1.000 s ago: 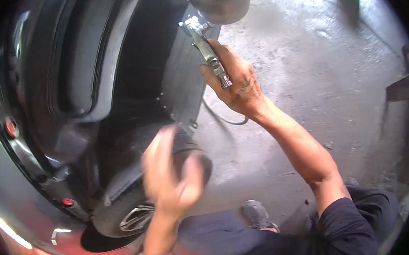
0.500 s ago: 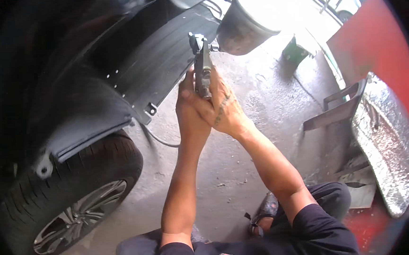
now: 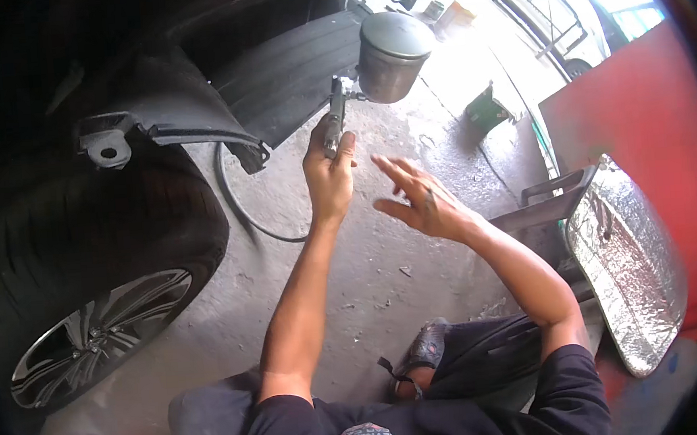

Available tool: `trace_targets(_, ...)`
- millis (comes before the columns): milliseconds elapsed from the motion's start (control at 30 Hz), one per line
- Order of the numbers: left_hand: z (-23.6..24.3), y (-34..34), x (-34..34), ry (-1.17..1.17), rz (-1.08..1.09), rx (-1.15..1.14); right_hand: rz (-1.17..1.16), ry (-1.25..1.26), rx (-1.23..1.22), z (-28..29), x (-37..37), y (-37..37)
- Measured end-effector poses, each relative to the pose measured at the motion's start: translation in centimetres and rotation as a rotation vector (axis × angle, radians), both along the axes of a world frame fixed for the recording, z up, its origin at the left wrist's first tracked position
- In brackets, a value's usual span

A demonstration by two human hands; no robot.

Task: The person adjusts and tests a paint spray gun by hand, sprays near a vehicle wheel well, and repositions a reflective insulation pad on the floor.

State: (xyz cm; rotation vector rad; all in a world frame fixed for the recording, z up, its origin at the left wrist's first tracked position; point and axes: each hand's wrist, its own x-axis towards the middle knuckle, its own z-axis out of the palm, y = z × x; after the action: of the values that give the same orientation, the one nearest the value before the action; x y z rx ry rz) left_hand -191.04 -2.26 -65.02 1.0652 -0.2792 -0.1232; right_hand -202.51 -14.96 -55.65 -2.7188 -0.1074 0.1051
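My left hand (image 3: 331,174) is wrapped round the handle of a metal spray gun (image 3: 338,109). On the gun's right side sits a round grey paint cup (image 3: 391,69) with a lid. My right hand (image 3: 421,196) hangs in the air a little to the right of the gun, fingers spread, touching nothing. Ahead of the gun is a dark curved car body panel (image 3: 282,77). A grey hose (image 3: 238,205) loops over the floor to the left of my left forearm; where it joins the gun is hidden.
A car wheel (image 3: 98,332) stands at my left, below a dark bracket with a hole (image 3: 109,151). On the right, a foil-covered panel (image 3: 630,254) leans by a dark chair-like frame (image 3: 545,200) and a red surface (image 3: 624,109). A green container (image 3: 488,111) sits farther off.
My right hand has let go of the spray gun and moved right, opening. The gun, still in my left hand, appears slightly lower, and the view has shifted.
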Motion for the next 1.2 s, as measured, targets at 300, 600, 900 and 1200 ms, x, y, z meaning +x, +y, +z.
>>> trace_targets(300,-0.3,1.4,2.2,0.066,0.077,0.028,0.071,0.312,-0.06,1.6,-8.3,-4.4)
trace_targets(600,1.9,0.8,3.1,0.084,0.105,-0.052,0.026,0.414,-0.008,2.5,-9.2,-5.1)
trace_targets(900,1.4,0.8,4.5,0.134,0.11,-0.063,-0.091,0.424,0.0,3.1,-9.1,-6.4)
trace_targets(1200,3.4,0.7,5.8,0.23,0.108,-0.225,-0.117,0.444,-0.047,2.3,-10.1,-8.6)
